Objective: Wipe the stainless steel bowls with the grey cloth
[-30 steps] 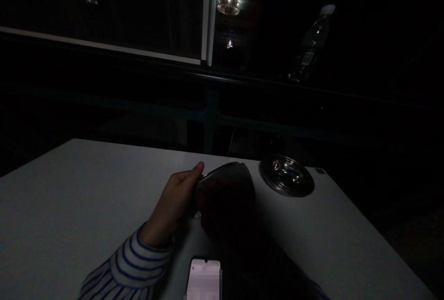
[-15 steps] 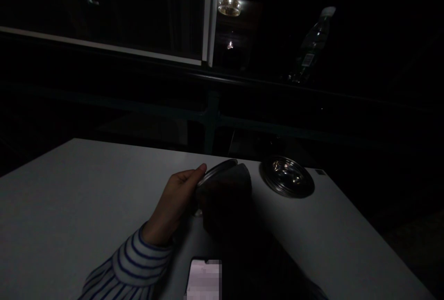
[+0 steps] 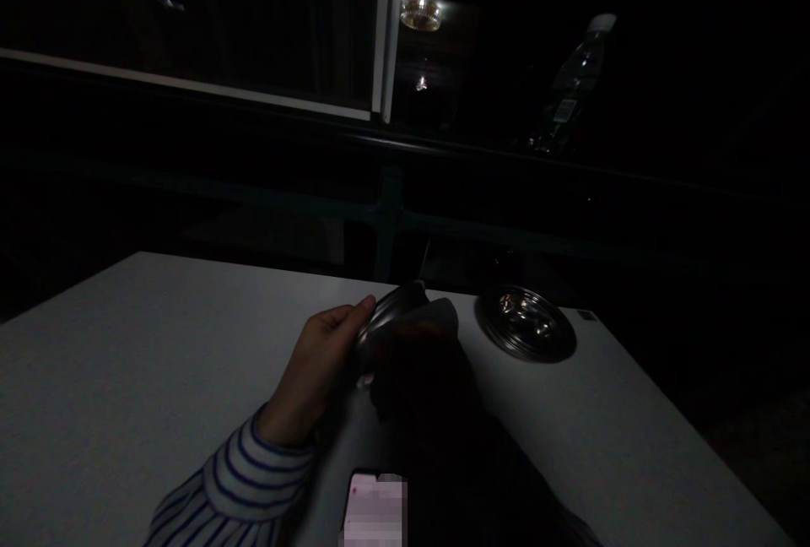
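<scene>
My left hand (image 3: pixel 320 361), in a blue-striped sleeve, pinches the edge of a shiny metal plate (image 3: pixel 397 304) between thumb and fingers. The plate is tilted up above the white table (image 3: pixel 158 344). Deep shadow covers my right hand (image 3: pixel 427 370), and its fingers barely show. It is close against the plate, with a limp grey cloth-like piece (image 3: pixel 446 313) standing out at its top. Right of my hands, a stack of round metal plates (image 3: pixel 528 323) rests on the table. A lit phone (image 3: pixel 373 505) lies in front of me, partly covered by shadow and blurring.
Behind the table runs a dark rail (image 3: pixel 389 213). A clear plastic bottle (image 3: pixel 573 83) with a white cap stands beyond it, near a white window frame (image 3: pixel 384 32). A small dark label (image 3: pixel 585 315) marks the table's far right corner.
The metal plate has tilted, so that more of its shiny surface shows. My right hand and the grey piece have shifted slightly against it. My left hand keeps its grip.
</scene>
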Action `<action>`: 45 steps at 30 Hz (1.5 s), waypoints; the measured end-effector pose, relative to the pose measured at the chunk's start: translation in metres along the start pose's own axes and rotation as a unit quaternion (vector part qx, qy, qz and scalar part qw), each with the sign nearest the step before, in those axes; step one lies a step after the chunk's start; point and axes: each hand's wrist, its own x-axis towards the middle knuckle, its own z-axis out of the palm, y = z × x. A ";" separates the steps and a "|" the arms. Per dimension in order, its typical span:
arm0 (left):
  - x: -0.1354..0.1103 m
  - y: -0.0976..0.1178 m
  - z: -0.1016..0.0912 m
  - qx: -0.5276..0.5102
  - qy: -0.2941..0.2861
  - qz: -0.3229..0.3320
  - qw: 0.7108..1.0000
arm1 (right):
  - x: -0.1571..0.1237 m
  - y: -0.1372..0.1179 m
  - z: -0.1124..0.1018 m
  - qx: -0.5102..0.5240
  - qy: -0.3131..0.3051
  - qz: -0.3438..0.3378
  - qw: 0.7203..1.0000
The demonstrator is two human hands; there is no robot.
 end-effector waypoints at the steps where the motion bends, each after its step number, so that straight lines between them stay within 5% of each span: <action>1: 0.000 0.000 0.000 0.002 0.001 0.003 1.000 | -0.001 -0.004 0.003 0.002 -0.006 -0.012 1.000; 9: 0.000 -0.001 0.000 0.010 -0.009 0.016 1.000 | 0.006 0.017 -0.016 0.002 0.047 0.094 0.994; 17: 0.000 -0.004 0.000 -0.013 -0.036 0.000 0.999 | -0.008 -0.015 0.016 -0.048 -0.008 -0.020 0.999; 25: 0.000 -0.005 0.003 -0.014 -0.038 -0.026 0.999 | 0.004 0.007 -0.012 -0.009 0.046 0.064 0.997; 31: 0.003 -0.006 0.002 0.015 -0.021 -0.009 1.000 | 0.001 -0.003 -0.001 -0.044 0.044 -0.020 0.998; 39: -0.001 -0.004 0.001 0.035 -0.032 -0.007 0.999 | 0.005 0.023 -0.030 0.018 0.024 0.141 0.990; 45: 0.000 -0.003 0.001 0.032 -0.036 0.005 0.999 | 0.002 0.007 -0.008 -0.023 0.013 0.028 0.999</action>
